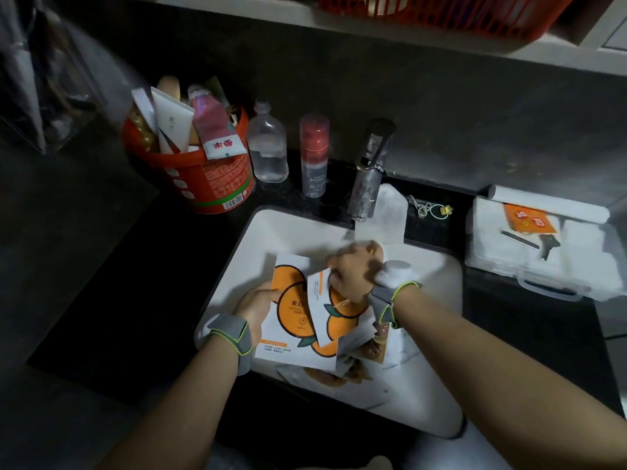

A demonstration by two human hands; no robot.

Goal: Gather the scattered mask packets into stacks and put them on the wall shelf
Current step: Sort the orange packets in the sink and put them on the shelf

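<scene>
White mask packets printed with orange fruit [292, 312] lie fanned over the white sink [268, 228]. My left hand [256, 307] grips the left edge of the biggest packet, thumb on its face. My right hand [353, 271] is closed on a smaller packet [322, 300], held tilted over the pile. More packets [359, 361] with a brownish print lie underneath, partly hidden. One pale packet [383, 215] leans against the sink's back edge behind the tap. The wall shelf [424, 39] runs along the top of the view.
A chrome tap [368, 178] stands at the sink's back edge. On the dark counter stand a red tub [203, 184] full of tubes, a clear bottle [268, 147] and a spray bottle [314, 157]. A clear plastic case [543, 245] sits at right. A red basket [448, 11] occupies the shelf.
</scene>
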